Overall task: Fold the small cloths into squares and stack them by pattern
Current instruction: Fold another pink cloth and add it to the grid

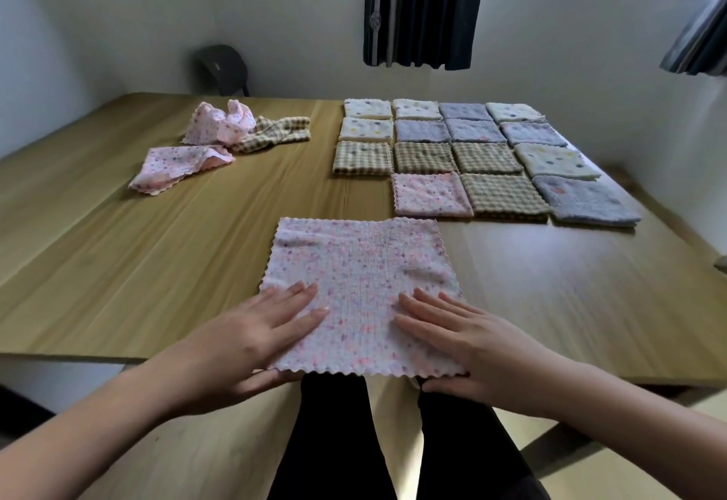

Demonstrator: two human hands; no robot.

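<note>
A pink speckled cloth (pixel 360 275) lies spread flat at the near edge of the wooden table (pixel 157 263). My left hand (pixel 251 336) rests with straight fingers on its near left corner. My right hand (pixel 456 342) lies flat on its near right corner, thumb under the hem at the table's edge. Folded squares (pixel 472 157) sit in rows at the back right: cream dotted, grey, tan checked and one pink (pixel 430 194). At the back left lie an unfolded pink cloth (pixel 177 167) and a crumpled heap of pink and tan checked cloths (pixel 244 128).
A dark chair (pixel 222 67) stands behind the table's far edge. Dark curtains (pixel 423 8) hang at the window behind. My legs in dark trousers show below the table's near edge.
</note>
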